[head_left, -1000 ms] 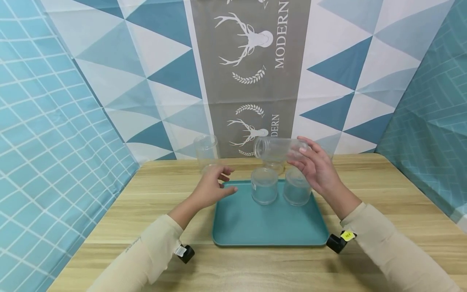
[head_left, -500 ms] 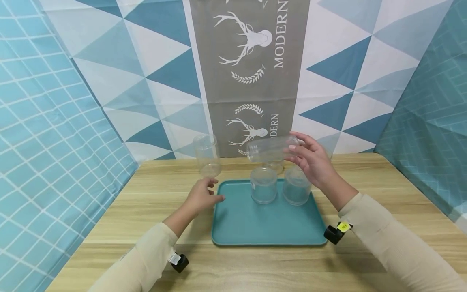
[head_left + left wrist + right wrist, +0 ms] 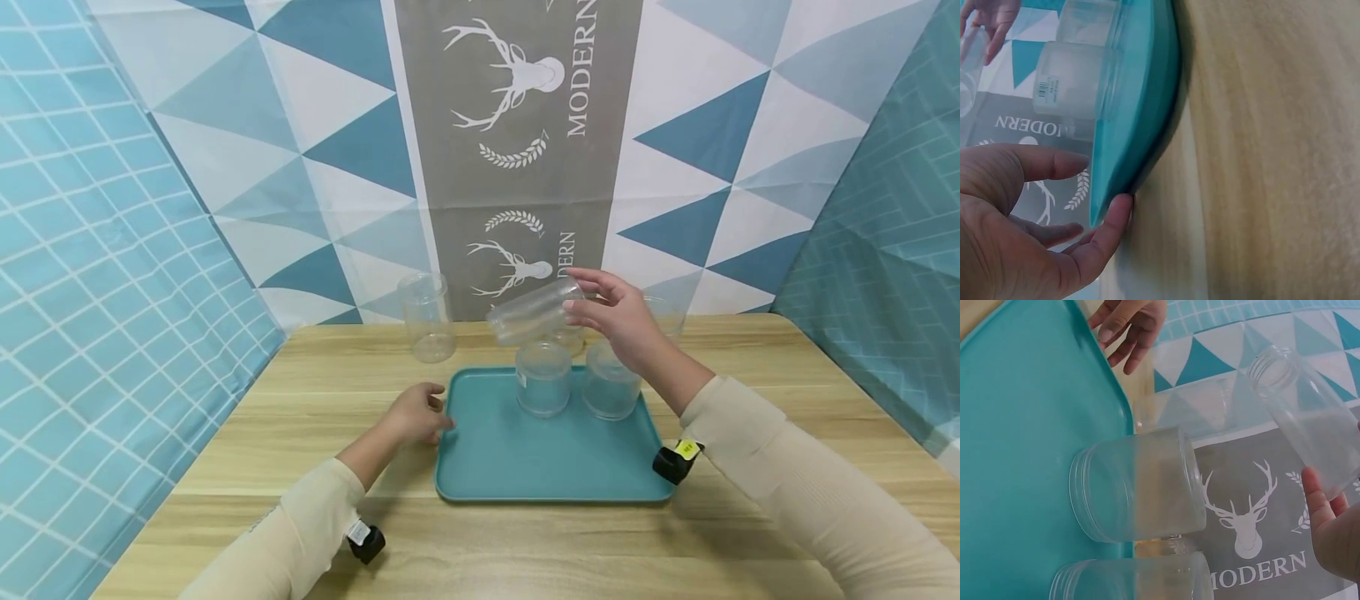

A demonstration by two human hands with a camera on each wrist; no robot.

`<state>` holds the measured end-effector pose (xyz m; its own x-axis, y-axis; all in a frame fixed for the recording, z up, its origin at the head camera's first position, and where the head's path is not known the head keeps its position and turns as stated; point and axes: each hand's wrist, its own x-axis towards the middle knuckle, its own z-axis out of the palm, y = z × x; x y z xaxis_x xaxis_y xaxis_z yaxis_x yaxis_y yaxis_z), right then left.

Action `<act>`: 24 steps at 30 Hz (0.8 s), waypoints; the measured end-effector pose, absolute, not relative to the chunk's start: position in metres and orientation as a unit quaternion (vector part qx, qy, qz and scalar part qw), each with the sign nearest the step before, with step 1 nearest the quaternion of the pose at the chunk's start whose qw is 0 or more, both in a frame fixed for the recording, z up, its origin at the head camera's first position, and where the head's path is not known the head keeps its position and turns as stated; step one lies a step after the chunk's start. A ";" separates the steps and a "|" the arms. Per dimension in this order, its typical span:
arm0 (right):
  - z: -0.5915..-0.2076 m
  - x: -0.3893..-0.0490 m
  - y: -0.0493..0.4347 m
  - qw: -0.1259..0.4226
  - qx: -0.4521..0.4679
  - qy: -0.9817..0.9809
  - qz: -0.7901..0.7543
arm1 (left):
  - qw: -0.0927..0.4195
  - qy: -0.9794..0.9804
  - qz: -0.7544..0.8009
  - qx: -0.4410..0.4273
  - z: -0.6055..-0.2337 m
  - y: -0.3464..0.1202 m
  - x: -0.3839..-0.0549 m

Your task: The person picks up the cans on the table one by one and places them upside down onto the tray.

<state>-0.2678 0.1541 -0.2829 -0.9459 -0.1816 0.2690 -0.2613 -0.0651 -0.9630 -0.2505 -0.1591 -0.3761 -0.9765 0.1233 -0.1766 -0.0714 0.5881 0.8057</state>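
My right hand [image 3: 621, 315] grips the base end of a tall clear jar [image 3: 528, 313] in the air above the back of the teal tray [image 3: 547, 467]. The jar leans, its open threaded mouth pointing left and downward in the head view. At the tray's left edge is my left hand [image 3: 414, 414], fingers loosely bent; in the left wrist view one fingertip [image 3: 1121, 206] meets the outer side of the rim, the thumb apart from it. Two shorter clear jars [image 3: 543, 380] [image 3: 611, 382] stand mouth down at the back of the tray, one bearing a barcode label [image 3: 1047, 89].
Behind the tray on the wooden table [image 3: 300, 467], a clear jar [image 3: 427, 321] stands at the left. Another [image 3: 566, 340] is partly hidden behind the tray's jars, and a third [image 3: 666, 315] is partly behind my right hand. A patterned cloth [image 3: 517, 183] hangs along the back.
My left hand has moved down and left from over the tray's back left corner to its left edge. The right hand has carried the jar leftward, its mouth tipping lower.
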 end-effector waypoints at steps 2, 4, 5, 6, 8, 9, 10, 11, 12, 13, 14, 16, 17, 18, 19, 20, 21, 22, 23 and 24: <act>-0.283 -0.270 0.152 0.031 0.171 -0.697 0.696 | 0.113 0.885 0.451 0.016 -0.378 -0.159 -0.250; -0.284 -0.272 0.151 0.034 0.178 -0.708 0.682 | 0.118 0.884 0.451 0.018 -0.380 -0.159 -0.250; -0.283 -0.273 0.150 0.036 0.182 -0.712 0.677 | 0.119 0.884 0.451 0.018 -0.381 -0.160 -0.249; -0.283 -0.274 0.150 0.038 0.184 -0.716 0.672 | 0.122 0.883 0.454 0.017 -0.382 -0.159 -0.249; -0.283 -0.275 0.149 0.042 0.186 -0.721 0.666 | 0.124 0.880 0.458 0.016 -0.382 -0.159 -0.248; -0.282 -0.276 0.148 0.044 0.188 -0.724 0.662 | 0.125 0.879 0.460 0.017 -0.383 -0.159 -0.248; -0.282 -0.276 0.148 0.046 0.189 -0.727 0.659 | 0.127 0.878 0.461 0.016 -0.383 -0.159 -0.248; -0.281 -0.277 0.147 0.046 0.190 -0.730 0.655 | 0.129 0.878 0.461 0.016 -0.383 -0.159 -0.248; -0.280 -0.277 0.146 0.048 0.190 -0.735 0.650 | 0.132 0.877 0.463 0.014 -0.383 -0.159 -0.248; -0.280 -0.278 0.145 0.050 0.191 -0.739 0.644 | 0.133 0.877 0.462 0.013 -0.383 -0.159 -0.248; -0.279 -0.279 0.145 0.052 0.192 -0.745 0.637 | 0.135 0.877 0.460 0.013 -0.383 -0.159 -0.248; -0.279 -0.280 0.143 0.056 0.193 -0.755 0.625 | 0.137 0.880 0.455 0.015 -0.383 -0.159 -0.249; -0.279 -0.280 0.142 0.058 0.193 -0.759 0.619 | 0.137 0.880 0.454 0.015 -0.383 -0.159 -0.249; -0.279 -0.280 0.141 0.060 0.194 -0.762 0.615 | 0.137 0.881 0.454 0.016 -0.383 -0.159 -0.249; -0.279 -0.281 0.139 0.060 0.195 -0.764 0.612 | 0.136 0.881 0.453 0.016 -0.383 -0.159 -0.249; -0.279 -0.281 0.138 0.059 0.195 -0.766 0.610 | 0.136 0.881 0.453 0.018 -0.383 -0.159 -0.249; -0.280 -0.282 0.137 0.058 0.195 -0.768 0.608 | 0.137 0.881 0.453 0.019 -0.383 -0.159 -0.249; -0.280 -0.282 0.136 0.057 0.196 -0.770 0.605 | 0.137 0.880 0.454 0.019 -0.383 -0.159 -0.249; -0.281 -0.282 0.135 0.055 0.196 -0.773 0.601 | 0.137 0.880 0.455 0.019 -0.383 -0.159 -0.248; -0.281 -0.283 0.133 0.054 0.198 -0.776 0.597 | 0.137 0.880 0.455 0.019 -0.384 -0.159 -0.248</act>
<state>-0.2825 0.1334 -0.2811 -0.9161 -0.2417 0.3200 -0.3714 0.2102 -0.9044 -0.2485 -0.1593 -0.3836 -0.9618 0.1585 -0.2231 -0.0902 0.5861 0.8052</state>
